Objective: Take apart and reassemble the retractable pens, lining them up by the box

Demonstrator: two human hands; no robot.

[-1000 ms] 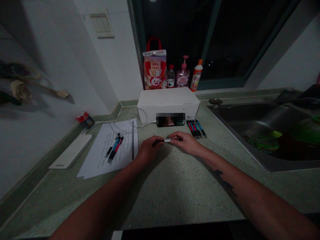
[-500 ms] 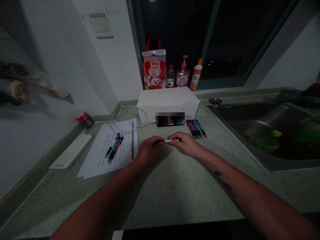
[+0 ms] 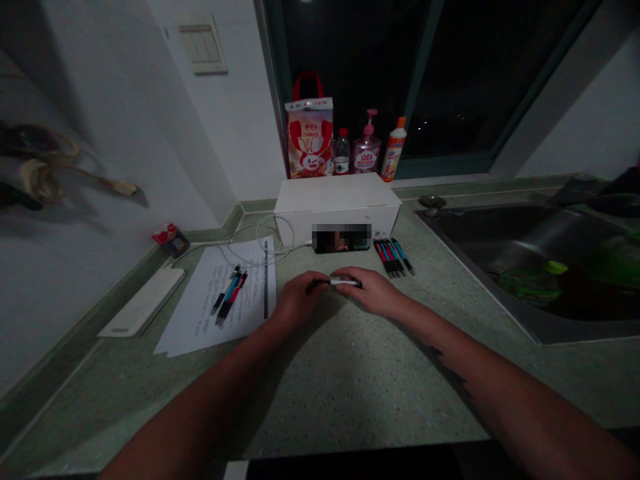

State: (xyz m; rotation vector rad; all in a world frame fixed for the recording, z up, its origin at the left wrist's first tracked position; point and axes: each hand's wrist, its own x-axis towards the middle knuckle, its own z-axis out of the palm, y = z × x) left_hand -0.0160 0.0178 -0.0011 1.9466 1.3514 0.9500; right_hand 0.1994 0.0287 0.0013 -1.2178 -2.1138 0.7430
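Both my hands hold a slim white-and-black pen barrel [image 3: 344,283] between them, over the speckled green countertop [image 3: 350,373]. My left hand [image 3: 297,300] grips its dark end, and my right hand [image 3: 373,292] pinches the white end. Left of my hands, two pens [image 3: 229,298] lie on a sheet of printed paper [image 3: 210,313]. Several red, black and blue pens [image 3: 393,257] lie side by side ahead of my right hand. A phone [image 3: 341,239] leans on a white box [image 3: 336,201], its screen blurred.
A steel sink [image 3: 520,247] with green items lies to the right. Behind the white box, a red-handled bag [image 3: 309,133] and several bottles stand on the sill before a dark window. A cable [image 3: 250,241], a white board [image 3: 143,302] and a small red packet [image 3: 171,240] lie left.
My right hand has shifted slightly toward me, and the barrel between my hands now tilts a little differently. The other objects stay in place, apart from a small shift of the camera view.
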